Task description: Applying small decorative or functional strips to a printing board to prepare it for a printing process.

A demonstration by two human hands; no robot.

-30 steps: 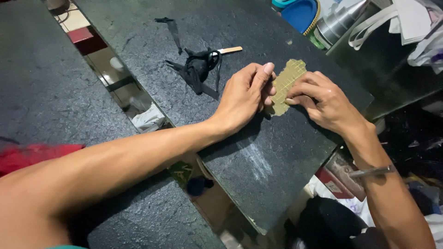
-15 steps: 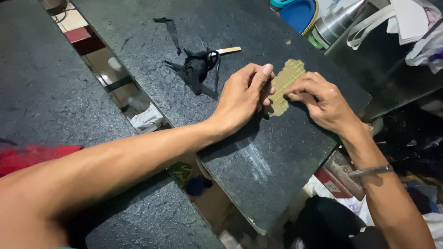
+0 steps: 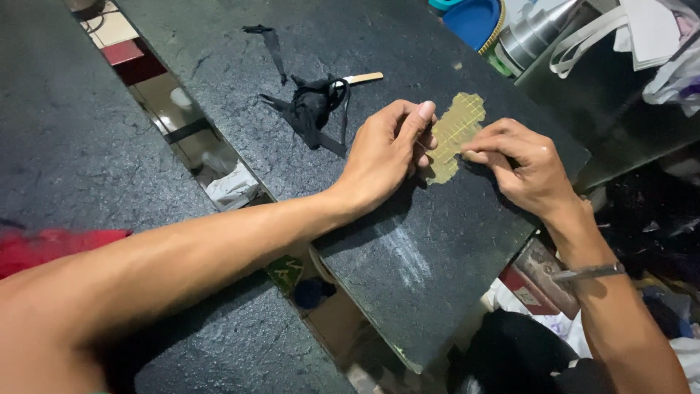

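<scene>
Head view: dark speckled stone tabletop [image 3: 408, 241], floor clutter showing through the gap beside it. Left hand [image 3: 386, 149] and right hand [image 3: 521, 164] each pinch the yellow-green patch [image 3: 458, 131] lying flat near the far edge; black fabric scraps [image 3: 310, 109] nearby, blue bowl [image 3: 474, 18] beyond.

Light falls hard from above onto the dark stone bench [image 3: 219, 66], leaving a pale sheen along its far edge. Short shadows pool under the left hand [image 3: 386, 149]. The near forearm looks soft and stretched; beyond the bench's right edge, everything sinks into gloom.
</scene>
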